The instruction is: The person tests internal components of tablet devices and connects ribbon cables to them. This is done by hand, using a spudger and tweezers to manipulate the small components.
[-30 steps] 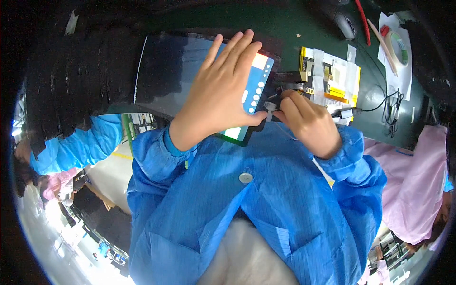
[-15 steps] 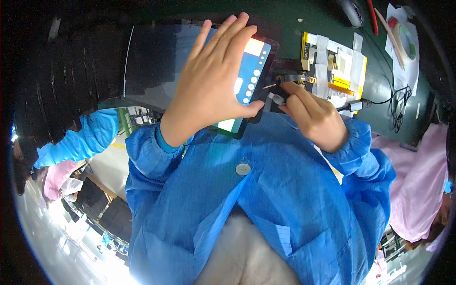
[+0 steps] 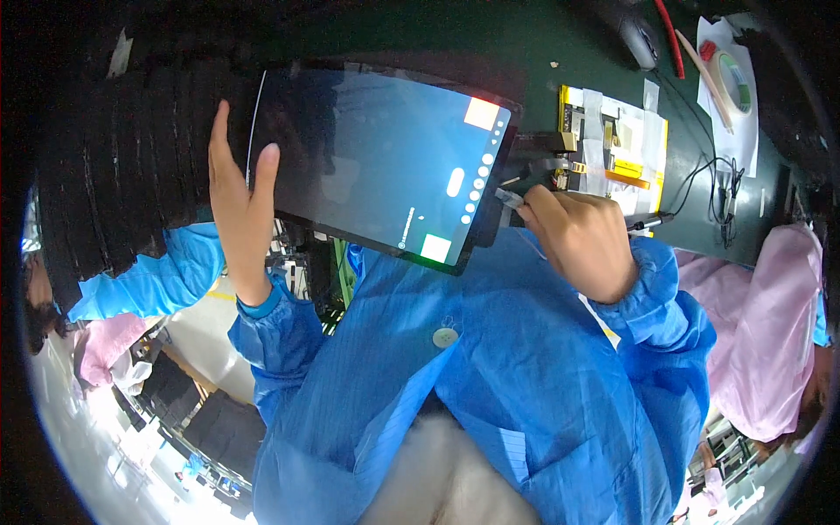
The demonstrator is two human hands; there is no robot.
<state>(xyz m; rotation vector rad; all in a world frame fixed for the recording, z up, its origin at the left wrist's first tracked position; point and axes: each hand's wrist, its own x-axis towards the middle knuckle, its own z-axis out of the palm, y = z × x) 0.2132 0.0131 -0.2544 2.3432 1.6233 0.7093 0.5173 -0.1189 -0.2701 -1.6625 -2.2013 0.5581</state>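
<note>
A large tablet [image 3: 367, 157] lies tilted on the dark green bench, its screen lit with a blue background and a row of round icons along the right side. At its left edge is my left hand [image 3: 241, 206], thumb and fingers apart, holding nothing. My right hand [image 3: 584, 245] pinches a cable plug [image 3: 509, 199] with a pale tip, right at the tablet's right edge. Whether the plug sits in a port cannot be made out. Just beyond that hand lies a flat taped circuit assembly [image 3: 647, 131] with yellow edges and ribbon connectors.
At the far right are a computer mouse [image 3: 638, 44], a red stick [image 3: 669, 39] and a tape roll [image 3: 731, 83] on white paper. A thin black cable [image 3: 728, 197] lies bunched nearby. Black ridged material [image 3: 114, 184] fills the left. People in blue and pink clothing sit on both sides.
My left hand has come off the screen and moved left to the tablet's left edge, uncovering the display. My right hand still grips the plug, slightly lower in view.
</note>
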